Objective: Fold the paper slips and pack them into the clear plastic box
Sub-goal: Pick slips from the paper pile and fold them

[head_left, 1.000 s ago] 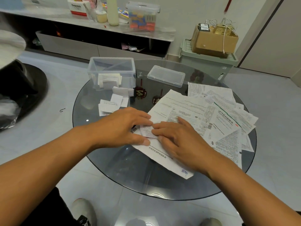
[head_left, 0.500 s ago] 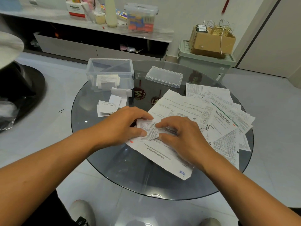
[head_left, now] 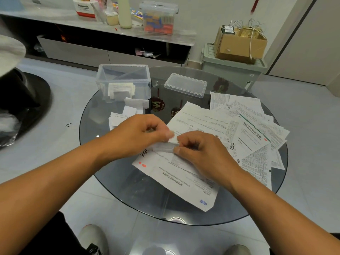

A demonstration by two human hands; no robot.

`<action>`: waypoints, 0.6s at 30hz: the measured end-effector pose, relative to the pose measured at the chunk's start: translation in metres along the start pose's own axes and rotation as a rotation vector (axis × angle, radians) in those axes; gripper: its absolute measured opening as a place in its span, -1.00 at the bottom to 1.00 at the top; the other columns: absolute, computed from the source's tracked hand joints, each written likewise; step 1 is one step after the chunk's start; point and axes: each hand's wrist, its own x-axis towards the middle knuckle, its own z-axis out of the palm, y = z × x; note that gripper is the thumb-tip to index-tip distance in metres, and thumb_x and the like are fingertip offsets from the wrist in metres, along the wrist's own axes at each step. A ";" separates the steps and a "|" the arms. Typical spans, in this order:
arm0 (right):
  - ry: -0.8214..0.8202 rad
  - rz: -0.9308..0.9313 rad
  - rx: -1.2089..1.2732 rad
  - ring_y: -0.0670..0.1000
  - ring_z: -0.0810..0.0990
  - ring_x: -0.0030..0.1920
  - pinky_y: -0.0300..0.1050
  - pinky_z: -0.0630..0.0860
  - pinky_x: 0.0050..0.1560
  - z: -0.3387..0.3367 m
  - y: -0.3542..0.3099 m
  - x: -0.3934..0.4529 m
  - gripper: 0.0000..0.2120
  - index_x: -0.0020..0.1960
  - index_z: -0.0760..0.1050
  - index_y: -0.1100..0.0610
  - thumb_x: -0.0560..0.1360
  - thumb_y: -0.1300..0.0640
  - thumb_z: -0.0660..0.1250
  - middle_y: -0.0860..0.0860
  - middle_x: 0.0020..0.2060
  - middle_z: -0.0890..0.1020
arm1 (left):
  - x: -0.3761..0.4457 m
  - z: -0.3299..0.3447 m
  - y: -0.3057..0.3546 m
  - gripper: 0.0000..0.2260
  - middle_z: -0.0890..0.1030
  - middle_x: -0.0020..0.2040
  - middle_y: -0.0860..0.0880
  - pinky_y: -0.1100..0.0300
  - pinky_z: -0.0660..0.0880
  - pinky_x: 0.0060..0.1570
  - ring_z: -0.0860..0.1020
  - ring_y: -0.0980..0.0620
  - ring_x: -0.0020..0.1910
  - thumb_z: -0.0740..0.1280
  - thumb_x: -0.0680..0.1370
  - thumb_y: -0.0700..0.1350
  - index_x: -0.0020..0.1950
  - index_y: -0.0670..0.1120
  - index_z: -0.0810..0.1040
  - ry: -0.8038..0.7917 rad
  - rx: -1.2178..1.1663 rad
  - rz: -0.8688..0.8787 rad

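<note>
Paper slip (head_left: pixel 165 147) sits at frame centre, lifted just above the loose sheets (head_left: pixel 239 129), pinched at its 2 ends: left hand (head_left: pixel 139 134) grasps the left end, right hand (head_left: pixel 200 153) the right end. Long axis runs left-right across the frame, motion-blurred. Risk, judged: fold goes askew if the edges are not aligned, or the slip slides from either pinch onto the tabletop (head_left: pixel 114 177). Clear plastic box (head_left: pixel 123 80), upper left of centre, holds folded slips.

White printed paper slips (head_left: pixel 246 129)
</note>
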 end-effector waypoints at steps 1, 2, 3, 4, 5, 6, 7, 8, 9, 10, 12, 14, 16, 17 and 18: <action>-0.007 -0.014 -0.061 -0.14 0.58 0.01 0.00 0.47 0.14 0.002 0.000 0.001 -0.82 -0.19 0.63 -0.05 0.54 -0.10 0.45 -0.23 -0.06 0.65 | -0.001 0.001 -0.002 -0.81 0.66 0.00 0.15 0.03 0.62 0.04 0.64 0.13 -0.01 0.41 0.50 0.21 -0.12 0.12 0.67 -0.012 0.042 0.007; -0.011 -0.020 -0.107 -0.15 0.55 0.07 0.03 0.44 0.22 0.002 -0.001 0.001 -0.78 -0.21 0.61 -0.05 0.55 -0.13 0.43 -0.27 0.00 0.61 | -0.001 0.002 -0.002 -0.82 0.66 -0.02 0.17 0.05 0.62 0.01 0.64 0.14 -0.03 0.45 0.47 0.21 -0.07 0.14 0.66 -0.037 0.076 0.006; -0.013 -0.014 -0.131 -0.15 0.53 0.10 0.07 0.42 0.26 0.003 -0.001 0.001 -0.73 -0.24 0.59 -0.04 0.56 -0.16 0.41 -0.28 0.05 0.59 | -0.002 0.004 -0.004 -0.78 0.66 -0.03 0.18 0.08 0.62 -0.01 0.64 0.16 -0.03 0.47 0.44 0.23 -0.01 0.17 0.65 -0.053 0.092 -0.003; -0.016 0.000 -0.140 -0.14 0.52 0.12 0.09 0.41 0.28 0.003 -0.002 0.003 -0.69 -0.28 0.56 -0.05 0.57 -0.17 0.39 -0.29 0.08 0.57 | -0.003 0.006 -0.005 -0.74 0.65 -0.03 0.20 0.12 0.62 -0.02 0.63 0.18 -0.03 0.48 0.43 0.23 0.06 0.20 0.62 -0.054 0.093 -0.009; -0.021 0.019 -0.144 -0.12 0.51 0.14 0.11 0.40 0.29 0.003 -0.002 0.004 -0.68 -0.30 0.53 -0.06 0.57 -0.17 0.38 -0.28 0.10 0.56 | -0.002 0.007 -0.007 -0.74 0.64 -0.04 0.20 0.15 0.62 -0.04 0.62 0.20 -0.05 0.49 0.45 0.19 0.10 0.22 0.59 -0.047 0.104 -0.008; -0.021 0.039 -0.147 -0.11 0.50 0.14 0.12 0.40 0.30 0.003 -0.002 0.005 -0.68 -0.31 0.52 -0.07 0.57 -0.16 0.38 -0.27 0.11 0.55 | -0.002 0.008 -0.008 -0.75 0.63 -0.05 0.19 0.17 0.61 -0.07 0.60 0.21 -0.07 0.49 0.49 0.11 0.14 0.24 0.57 -0.041 0.125 0.001; -0.007 0.056 -0.149 -0.10 0.50 0.14 0.12 0.40 0.29 0.004 -0.002 0.006 -0.69 -0.30 0.52 -0.07 0.56 -0.17 0.39 -0.26 0.11 0.54 | -0.001 0.008 -0.009 -0.74 0.61 -0.04 0.18 0.20 0.59 -0.09 0.57 0.20 -0.09 0.49 0.51 0.03 0.15 0.24 0.55 -0.036 0.158 0.006; 0.021 0.070 -0.153 -0.08 0.51 0.12 0.12 0.42 0.27 0.006 -0.002 0.007 -0.70 -0.30 0.54 -0.06 0.54 -0.18 0.42 -0.25 0.08 0.55 | 0.000 0.010 -0.010 -0.72 0.59 -0.03 0.19 0.21 0.57 -0.09 0.55 0.19 -0.09 0.50 0.52 -0.02 0.16 0.23 0.54 -0.031 0.194 0.013; 0.057 0.084 -0.159 -0.07 0.51 0.09 0.12 0.44 0.23 0.008 -0.003 0.007 -0.71 -0.29 0.55 -0.06 0.50 -0.20 0.45 -0.23 0.03 0.56 | 0.000 0.011 -0.011 -0.72 0.57 -0.01 0.20 0.21 0.55 -0.07 0.53 0.17 -0.08 0.51 0.51 -0.03 0.14 0.23 0.55 -0.024 0.237 0.023; 0.091 0.099 -0.170 -0.06 0.52 0.07 0.11 0.45 0.20 0.010 -0.004 0.008 -0.72 -0.26 0.57 -0.07 0.46 -0.23 0.49 -0.21 0.00 0.56 | 0.001 0.012 -0.012 -0.73 0.55 0.01 0.21 0.18 0.55 -0.03 0.52 0.17 -0.05 0.51 0.51 -0.02 0.12 0.22 0.56 -0.016 0.274 0.034; 0.121 0.128 -0.189 -0.04 0.50 0.10 0.06 0.43 0.21 0.012 -0.006 0.008 -0.72 -0.11 0.57 -0.12 0.39 -0.27 0.53 -0.19 0.02 0.53 | 0.002 0.011 -0.013 -0.76 0.54 0.04 0.21 0.09 0.55 0.04 0.51 0.16 0.02 0.52 0.49 0.02 0.10 0.24 0.59 -0.011 0.313 0.045; 0.092 0.153 -0.172 -0.05 0.48 0.14 0.06 0.41 0.26 0.011 -0.006 0.009 -0.64 0.05 0.51 -0.18 0.37 -0.25 0.56 -0.18 0.08 0.50 | 0.002 0.008 -0.011 -0.73 0.52 0.08 0.23 0.06 0.54 0.08 0.50 0.15 0.06 0.51 0.49 0.07 0.17 0.26 0.61 -0.046 0.371 0.048; 0.047 0.174 -0.131 -0.05 0.48 0.18 0.09 0.43 0.30 0.005 -0.006 0.010 -0.59 0.10 0.48 -0.21 0.36 -0.19 0.59 -0.17 0.12 0.48 | 0.002 0.006 -0.009 -0.63 0.52 0.10 0.22 0.07 0.54 0.08 0.51 0.14 0.05 0.51 0.48 0.11 0.27 0.23 0.58 -0.075 0.427 0.038; 0.025 0.183 -0.110 -0.05 0.48 0.19 0.10 0.45 0.31 0.003 -0.006 0.011 -0.59 0.11 0.48 -0.22 0.37 -0.15 0.60 -0.16 0.14 0.48 | 0.001 0.005 -0.008 -0.61 0.53 0.09 0.21 0.08 0.55 0.06 0.52 0.13 0.03 0.51 0.48 0.12 0.30 0.22 0.57 -0.082 0.439 0.025; 0.008 0.187 -0.097 -0.05 0.48 0.19 0.09 0.46 0.31 0.001 -0.005 0.011 -0.59 0.12 0.49 -0.21 0.38 -0.13 0.61 -0.16 0.15 0.48 | 0.000 0.006 -0.007 -0.61 0.54 0.06 0.20 0.09 0.56 0.03 0.53 0.13 0.00 0.51 0.48 0.12 0.29 0.21 0.58 -0.086 0.443 0.011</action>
